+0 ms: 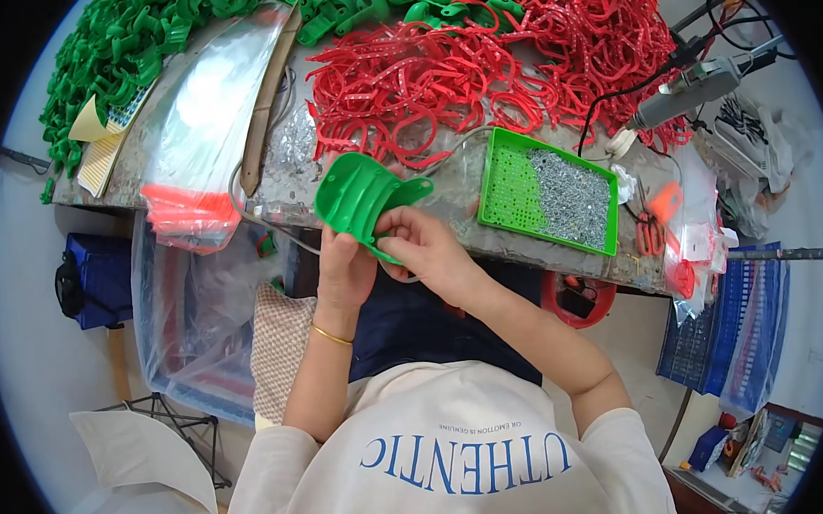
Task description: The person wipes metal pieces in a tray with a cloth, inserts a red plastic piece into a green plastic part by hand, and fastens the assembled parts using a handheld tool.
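Note:
Over the table's front edge, my two hands hold a curved, ribbed green plastic piece [361,193]. My left hand [346,271] grips its lower edge from the left, thumb upward. My right hand [427,249] has its fingers bent and pinched at the piece's lower right side. Whether a smaller part sits between those fingertips is hidden. To the right of my hands lies a green tray [509,184] with many small metal parts [574,199]. A heap of red plastic straps [404,87] lies just behind the green piece.
Green plastic pieces [136,39] are heaped at the back left. Clear plastic bags [205,110] lie by a wooden strip [267,107]. On the right are a grey corded tool [685,95] and orange-handled scissors [649,233]. A plastic-lined bin [194,331] stands below left.

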`<control>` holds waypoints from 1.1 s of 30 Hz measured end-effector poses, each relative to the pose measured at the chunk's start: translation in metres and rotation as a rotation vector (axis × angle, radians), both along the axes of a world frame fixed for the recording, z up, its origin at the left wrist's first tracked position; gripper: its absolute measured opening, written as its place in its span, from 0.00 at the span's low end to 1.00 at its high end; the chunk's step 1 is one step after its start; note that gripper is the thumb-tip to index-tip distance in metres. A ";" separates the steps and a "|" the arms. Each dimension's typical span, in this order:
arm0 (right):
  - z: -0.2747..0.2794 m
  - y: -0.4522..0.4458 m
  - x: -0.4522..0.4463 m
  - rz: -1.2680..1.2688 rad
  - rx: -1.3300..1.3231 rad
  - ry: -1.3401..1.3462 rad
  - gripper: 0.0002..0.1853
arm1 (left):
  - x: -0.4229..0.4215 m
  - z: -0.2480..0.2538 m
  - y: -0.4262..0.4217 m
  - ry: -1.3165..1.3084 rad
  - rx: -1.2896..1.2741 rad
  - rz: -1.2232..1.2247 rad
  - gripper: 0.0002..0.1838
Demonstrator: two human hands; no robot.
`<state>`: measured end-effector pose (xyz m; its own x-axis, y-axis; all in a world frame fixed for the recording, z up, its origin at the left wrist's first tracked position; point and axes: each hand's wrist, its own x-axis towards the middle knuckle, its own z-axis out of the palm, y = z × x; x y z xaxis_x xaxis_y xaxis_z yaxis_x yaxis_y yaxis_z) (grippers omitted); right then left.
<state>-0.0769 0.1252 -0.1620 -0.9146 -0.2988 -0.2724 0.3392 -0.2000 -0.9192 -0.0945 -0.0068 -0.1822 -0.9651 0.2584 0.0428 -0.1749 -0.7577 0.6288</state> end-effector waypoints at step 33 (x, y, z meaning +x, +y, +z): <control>-0.005 0.057 -0.142 -0.237 1.402 1.276 0.10 | 0.072 -0.018 -0.002 -0.244 0.003 0.002 0.32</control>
